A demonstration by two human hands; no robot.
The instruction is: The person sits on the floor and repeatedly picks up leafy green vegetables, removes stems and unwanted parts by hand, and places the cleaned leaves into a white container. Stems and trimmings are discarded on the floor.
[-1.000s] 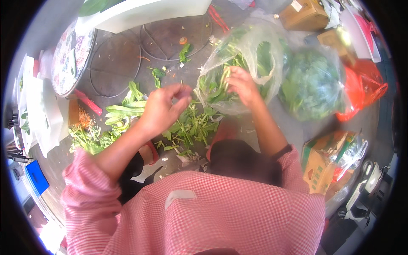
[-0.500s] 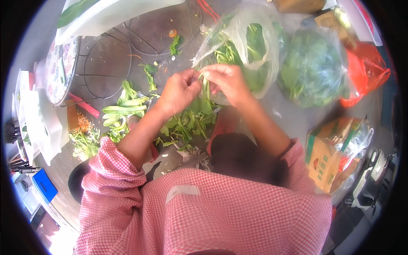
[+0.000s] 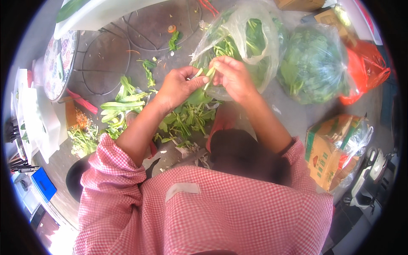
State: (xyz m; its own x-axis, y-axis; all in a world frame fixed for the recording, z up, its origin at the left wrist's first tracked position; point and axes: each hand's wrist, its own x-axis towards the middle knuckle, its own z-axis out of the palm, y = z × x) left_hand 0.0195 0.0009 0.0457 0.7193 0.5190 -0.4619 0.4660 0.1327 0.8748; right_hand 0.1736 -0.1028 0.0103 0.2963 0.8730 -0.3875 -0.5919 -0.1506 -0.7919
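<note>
A person in a pink checked shirt (image 3: 221, 212) works over the floor (image 3: 106, 59), both hands meeting on a pale green stem (image 3: 207, 77). The left hand (image 3: 178, 87) is closed with its fingertips pinching one end of the stem; the right hand (image 3: 231, 76) is curled, pinching the other. The stem is held just in front of an open clear plastic bag of greens (image 3: 242, 38). Loose green leaves (image 3: 182, 121) lie on the floor beneath the hands. A second bag of greens (image 3: 314, 63) sits beside the first, against an orange bag (image 3: 365, 72).
</note>
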